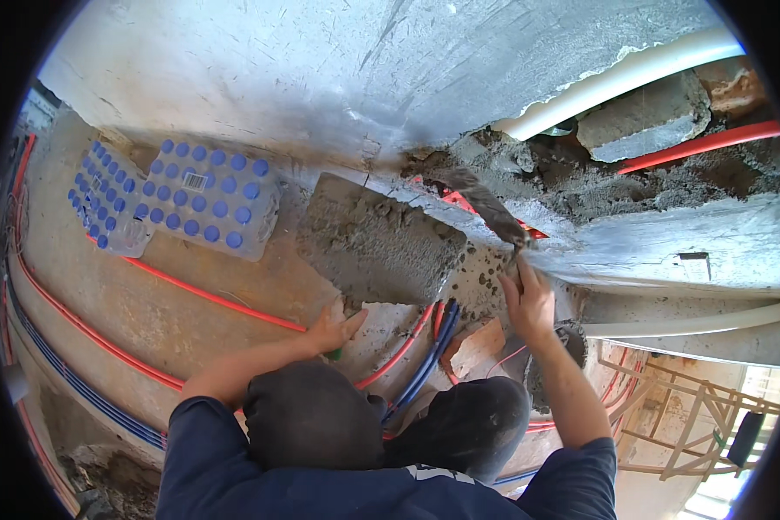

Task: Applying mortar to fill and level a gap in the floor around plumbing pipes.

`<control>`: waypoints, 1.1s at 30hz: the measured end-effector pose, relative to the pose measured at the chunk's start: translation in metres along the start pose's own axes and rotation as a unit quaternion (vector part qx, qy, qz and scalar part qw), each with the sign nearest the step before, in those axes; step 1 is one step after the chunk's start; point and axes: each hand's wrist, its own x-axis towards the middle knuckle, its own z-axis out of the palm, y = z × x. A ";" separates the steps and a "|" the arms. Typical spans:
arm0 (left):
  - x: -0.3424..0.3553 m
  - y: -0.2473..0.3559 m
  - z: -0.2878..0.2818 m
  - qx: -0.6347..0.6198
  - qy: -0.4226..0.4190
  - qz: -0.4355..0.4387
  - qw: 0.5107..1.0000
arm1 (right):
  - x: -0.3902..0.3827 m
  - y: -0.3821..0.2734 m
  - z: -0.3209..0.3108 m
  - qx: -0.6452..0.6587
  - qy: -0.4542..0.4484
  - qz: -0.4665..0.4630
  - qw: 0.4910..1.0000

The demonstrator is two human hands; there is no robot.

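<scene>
My left hand (pixel 334 331) is closed at the near edge of a rectangular mortar board (pixel 328 201), with a bit of green showing beneath my palm. Wet grey mortar (pixel 381 247) covers most of the board. My right hand (pixel 530 299) grips a trowel (pixel 485 204) by its handle. Its blade, smeared with mortar and slightly blurred, points up and left against the low part of the wall (pixel 390 78). There, a ragged mortared groove (pixel 468 160) shows red pieces behind the blade. My fingers partly hide the trowel's handle.
Two wrapped packs of blue-capped bottles (pixel 201 204) stand at left by the wall. Red pipes (pixel 225 299) and blue pipes (pixel 425 360) cross the floor. A broken brick (pixel 475 347) and a mortar-crusted bucket (pixel 572 342) sit near my knees. A white pipe (pixel 624 82) runs in the wall channel.
</scene>
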 end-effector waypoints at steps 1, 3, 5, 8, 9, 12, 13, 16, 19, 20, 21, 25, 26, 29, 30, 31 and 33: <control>0.001 -0.019 0.000 0.054 -0.014 0.026 0.998 | -0.009 0.000 0.008 0.002 0.001 0.002 1.000; -0.002 -0.041 -0.001 0.162 -0.047 0.073 0.983 | -0.025 -0.007 0.030 0.052 -0.004 0.065 0.997; -0.001 -0.013 0.000 0.124 -0.038 0.022 0.991 | -0.025 -0.019 0.046 0.033 -0.031 0.057 0.997; -0.001 0.040 0.006 -0.011 0.013 -0.108 0.994 | -0.026 -0.041 0.065 0.075 -0.101 0.089 0.988; -0.003 0.040 0.006 -0.009 0.013 -0.110 0.994 | -0.026 -0.042 0.066 0.077 -0.101 0.090 0.988; -0.008 0.038 0.004 -0.020 -0.007 -0.099 0.995 | -0.023 -0.049 0.062 0.089 -0.135 0.004 0.987; -0.009 0.038 0.002 -0.025 -0.013 -0.095 0.995 | -0.021 -0.051 0.062 0.092 -0.145 -0.026 0.985; -0.009 0.047 -0.004 0.012 -0.029 -0.085 0.996 | -0.002 -0.050 0.072 0.069 -0.126 0.003 0.990; -0.010 0.050 -0.009 0.049 -0.052 -0.077 0.994 | 0.001 -0.045 0.078 0.046 -0.107 0.039 0.992; -0.009 0.047 -0.012 0.073 -0.057 -0.063 0.994 | -0.002 -0.041 0.077 0.040 -0.125 0.000 0.991; -0.008 0.043 -0.016 0.098 -0.062 -0.048 0.992 | -0.004 -0.035 0.074 0.035 -0.143 -0.039 0.988; -0.008 0.041 -0.032 0.167 -0.091 -0.007 0.982 | 0.004 -0.031 0.070 0.025 -0.156 -0.107 0.982; -0.009 0.045 -0.036 0.185 -0.108 0.005 0.977 | 0.014 -0.032 0.067 0.024 -0.138 -0.098 0.985; -0.010 0.051 -0.041 0.224 -0.145 0.030 0.963 | 0.022 -0.030 0.061 0.022 -0.098 -0.076 0.992; -0.008 0.051 -0.042 0.220 -0.149 0.021 0.964 | 0.018 -0.026 0.061 0.010 -0.119 -0.100 0.988; -0.007 0.051 -0.042 0.215 -0.152 0.012 0.965 | 0.014 -0.020 0.060 -0.003 -0.140 -0.126 0.982; -0.003 0.051 -0.043 0.205 -0.159 -0.007 0.966 | 0.006 -0.008 0.057 -0.029 -0.182 -0.175 0.967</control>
